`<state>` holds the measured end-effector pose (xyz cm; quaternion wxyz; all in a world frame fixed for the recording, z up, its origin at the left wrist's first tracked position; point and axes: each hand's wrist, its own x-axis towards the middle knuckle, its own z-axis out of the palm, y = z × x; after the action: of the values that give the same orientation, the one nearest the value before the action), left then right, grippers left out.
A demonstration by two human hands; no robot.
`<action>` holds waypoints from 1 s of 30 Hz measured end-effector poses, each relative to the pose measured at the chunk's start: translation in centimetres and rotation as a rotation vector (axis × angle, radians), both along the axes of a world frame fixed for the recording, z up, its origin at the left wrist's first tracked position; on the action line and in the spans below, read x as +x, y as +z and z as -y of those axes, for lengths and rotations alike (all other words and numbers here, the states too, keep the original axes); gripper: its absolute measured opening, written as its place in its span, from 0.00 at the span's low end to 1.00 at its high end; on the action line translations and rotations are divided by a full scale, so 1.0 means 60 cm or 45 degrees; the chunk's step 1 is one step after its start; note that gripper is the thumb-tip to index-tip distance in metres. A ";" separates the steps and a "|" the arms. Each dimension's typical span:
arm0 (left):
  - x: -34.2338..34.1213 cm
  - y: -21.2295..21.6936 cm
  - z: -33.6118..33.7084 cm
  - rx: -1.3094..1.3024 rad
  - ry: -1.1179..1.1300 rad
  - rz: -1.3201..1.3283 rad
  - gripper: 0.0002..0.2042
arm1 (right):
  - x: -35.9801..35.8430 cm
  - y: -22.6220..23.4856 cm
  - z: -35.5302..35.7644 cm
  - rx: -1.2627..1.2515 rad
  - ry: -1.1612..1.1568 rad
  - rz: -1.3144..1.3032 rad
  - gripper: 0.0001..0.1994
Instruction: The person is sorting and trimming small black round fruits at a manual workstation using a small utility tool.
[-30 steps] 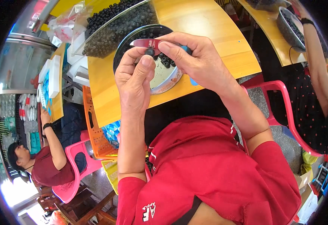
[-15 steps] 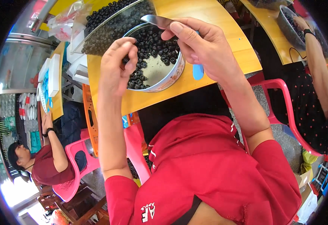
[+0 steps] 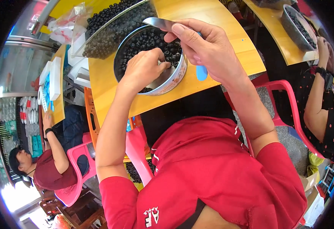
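The left hand has dropped from the bowl's near edge, where it hovered half a second ago, down into the round metal bowl. A second ago both hands were together over the bowl, working at a small reddish piece against the blade; that piece is no longer in view. By the look of it, one piece is finished and the left hand is fetching the next.

The left fingers are curled and drawn together, their tips down among the small dark round fruits heaped on the far side of the bowl. Whether a fruit is already pinched between them cannot be told, since the knuckles hide the tips.

The right hand hangs above the bowl's far right rim, closed around a small knife. The thumb lies along the top with the fingers wrapped under, a blue bit of the handle shows just below the fingers, and the grey blade juts out to the left past the thumb tip, over the fruits.

The bowl sits on a yellow wooden table. Beyond the left fingers, a clear-sided tray holds more of the same dark fruits.
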<state>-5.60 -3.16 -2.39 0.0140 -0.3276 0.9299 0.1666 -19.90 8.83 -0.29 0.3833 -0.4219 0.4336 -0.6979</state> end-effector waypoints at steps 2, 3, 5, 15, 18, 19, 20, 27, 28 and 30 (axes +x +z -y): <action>0.004 0.004 -0.004 0.025 -0.003 -0.019 0.15 | -0.003 -0.003 0.000 0.035 0.037 -0.054 0.12; 0.006 0.010 -0.008 0.035 0.000 0.044 0.15 | -0.003 -0.004 0.001 0.034 0.036 -0.054 0.12; 0.008 0.012 -0.009 0.045 0.002 0.107 0.14 | -0.002 -0.006 0.003 0.015 0.035 -0.028 0.13; 0.035 0.024 -0.028 0.280 0.105 -0.695 0.10 | -0.003 -0.019 0.011 0.168 0.059 -0.134 0.13; 0.034 0.034 -0.053 0.397 0.120 -0.929 0.10 | 0.006 -0.025 0.014 0.078 0.048 -0.253 0.14; 0.033 0.036 -0.059 0.346 0.142 -0.950 0.10 | 0.009 -0.027 0.015 0.075 0.051 -0.252 0.15; 0.033 0.037 -0.063 0.294 0.163 -0.971 0.10 | 0.011 -0.027 0.015 0.073 0.053 -0.251 0.16; 0.036 0.038 -0.072 0.261 0.082 -1.180 0.10 | 0.007 -0.017 0.007 0.216 0.317 0.127 0.17; 0.035 0.036 -0.074 0.337 0.102 -1.256 0.10 | 0.008 -0.017 0.007 0.207 0.365 0.266 0.16; 0.036 0.031 -0.074 0.415 0.119 -1.331 0.10 | 0.011 -0.016 0.008 0.197 0.410 0.404 0.16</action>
<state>-3.45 1.29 -0.51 -0.4067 -0.2360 0.7596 0.4494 -19.25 8.36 -1.24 0.5841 -0.3399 0.3472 -0.6502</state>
